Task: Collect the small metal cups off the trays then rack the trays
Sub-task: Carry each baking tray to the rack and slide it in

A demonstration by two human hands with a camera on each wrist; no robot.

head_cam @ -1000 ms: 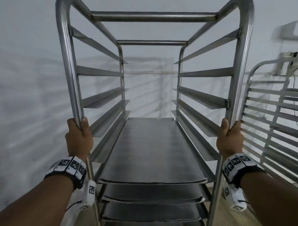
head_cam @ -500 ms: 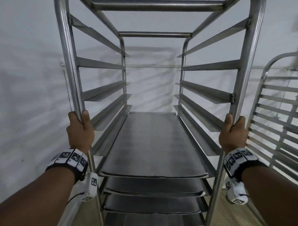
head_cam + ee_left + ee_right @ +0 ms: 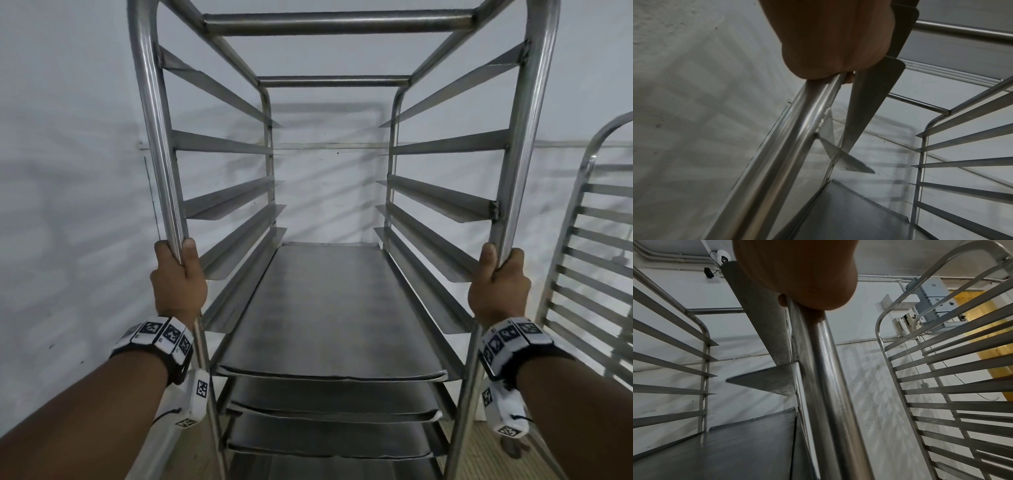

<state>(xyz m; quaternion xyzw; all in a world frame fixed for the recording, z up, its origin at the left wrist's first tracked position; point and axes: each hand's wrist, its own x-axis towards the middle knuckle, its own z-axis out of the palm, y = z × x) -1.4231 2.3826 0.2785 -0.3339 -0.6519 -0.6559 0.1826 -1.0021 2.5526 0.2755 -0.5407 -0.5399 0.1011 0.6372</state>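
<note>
A tall steel tray rack (image 3: 334, 24) stands in front of me against a white wall. My left hand (image 3: 178, 277) grips its near left post (image 3: 154, 137) and my right hand (image 3: 498, 284) grips its near right post (image 3: 527, 137), both at about mid height. Several flat metal trays sit on the lower runners; the top tray (image 3: 329, 308) is bare. The upper runners (image 3: 448, 195) carry nothing. No small metal cups show in any view. The wrist views show each palm wrapped round its post (image 3: 777, 154) (image 3: 830, 386).
A second steel rack (image 3: 592, 267) (image 3: 951, 386) stands close on the right. The white wall (image 3: 68, 171) runs along the left and behind. Grey wall boxes (image 3: 931, 293) and a yellow surface (image 3: 986, 337) lie beyond the second rack. Pale floor (image 3: 479, 442) shows at lower right.
The rack has come nearer and larger in the head view, and the second rack on the right has shifted further right. Both hands keep their hold on the posts.
</note>
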